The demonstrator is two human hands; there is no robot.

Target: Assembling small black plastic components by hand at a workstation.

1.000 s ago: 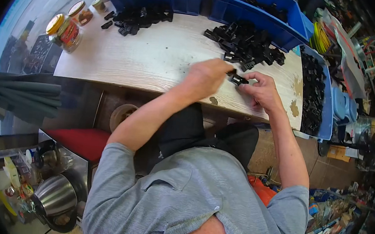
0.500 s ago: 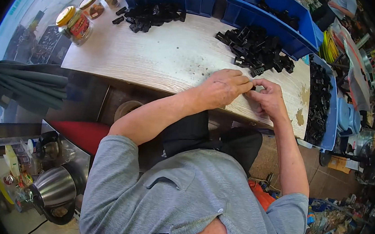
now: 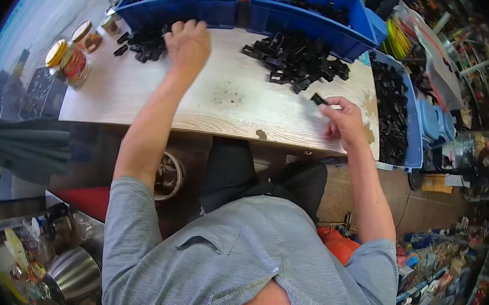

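Observation:
My right hand (image 3: 345, 120) pinches a small black plastic part (image 3: 318, 99) between thumb and fingers, just above the right side of the table. My left hand (image 3: 188, 50) has its back up over the right edge of a heap of black plastic parts (image 3: 146, 43) at the far left, close to the blue bin behind. Its fingers bend down and their tips are hidden, so whether it grips a part does not show. A larger heap of similar black parts (image 3: 294, 60) lies beyond my right hand.
Two blue bins (image 3: 179, 6) (image 3: 309, 28) holding black parts stand along the far edge. A lighter blue crate (image 3: 415, 119) full of black parts adjoins the table's right side. Lidded jars (image 3: 67, 64) stand at the left. The pale tabletop (image 3: 225, 112) carries dark specks.
My hands, together before, are now apart. The left has swung far and left to the left-hand heap; the right stays near the table's right side, with a black part now visible in its fingers.

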